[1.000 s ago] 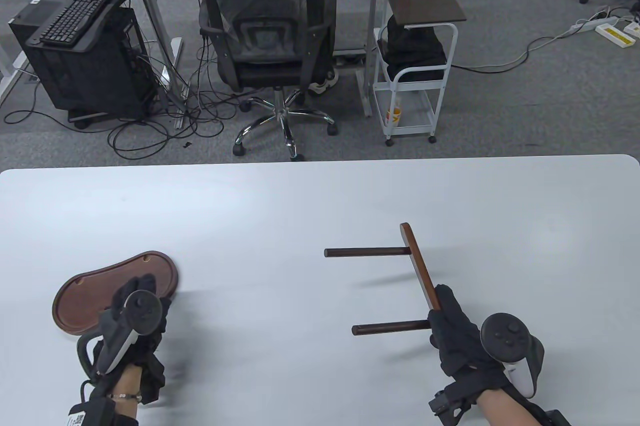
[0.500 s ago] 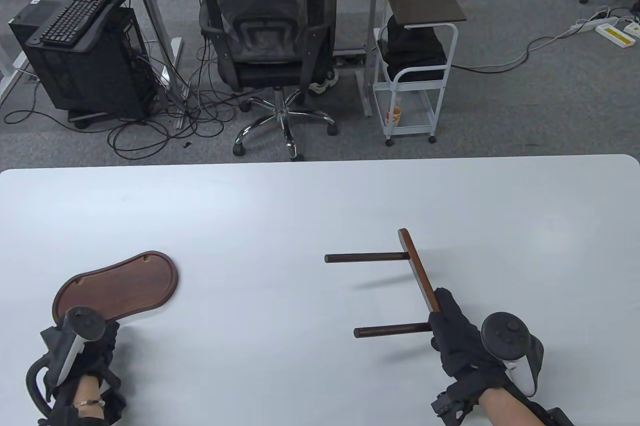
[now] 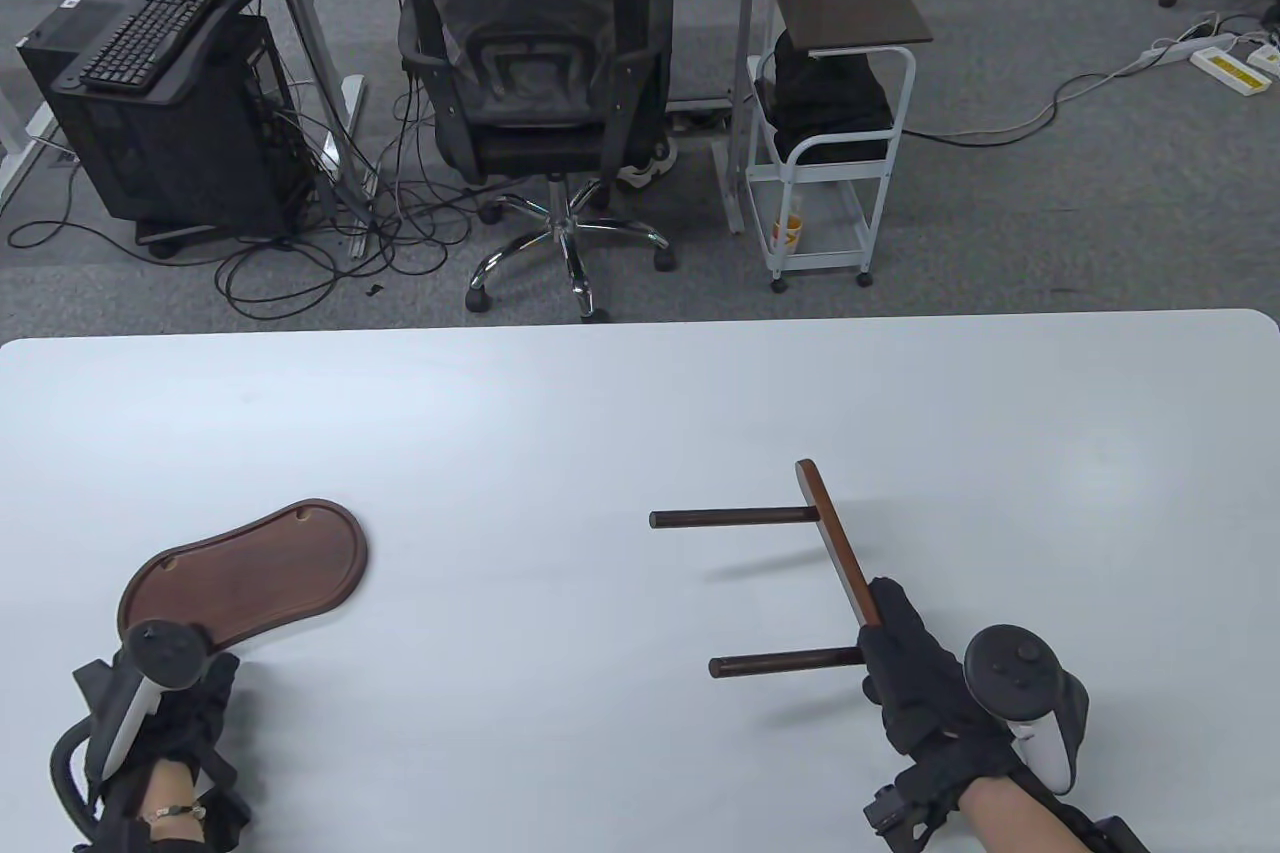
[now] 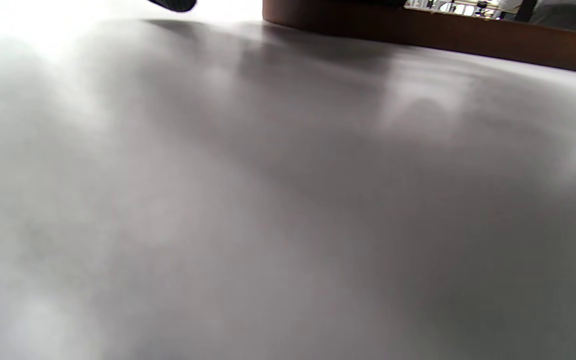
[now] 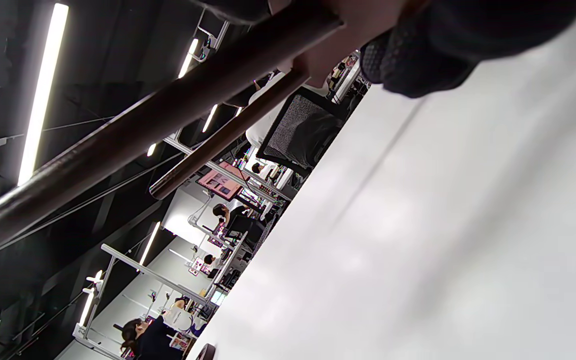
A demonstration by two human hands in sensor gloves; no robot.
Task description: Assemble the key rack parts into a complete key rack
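Observation:
A dark wooden kidney-shaped base tray (image 3: 245, 568) lies on the white table (image 3: 560, 413) at the left. My left hand (image 3: 165, 698) is at the tray's near-left end; the tracker hides its fingers. The left wrist view shows the tray's rim (image 4: 418, 30) close ahead and one fingertip (image 4: 173, 4) beside it. My right hand (image 3: 880, 633) grips the near end of a flat wooden bar (image 3: 840, 543) with two round pegs (image 3: 735, 518) pointing left, held a little above the table. The pegs (image 5: 143, 125) also show in the right wrist view under my fingers (image 5: 418, 55).
Beyond the table's far edge stand an office chair (image 3: 530, 93), a white trolley (image 3: 830, 163) and a computer tower (image 3: 170, 123).
My left hand has left the top of the tray and gone to its near-left end; the tray has since shifted slightly right. My right hand has lowered the bar with pegs a little toward me.

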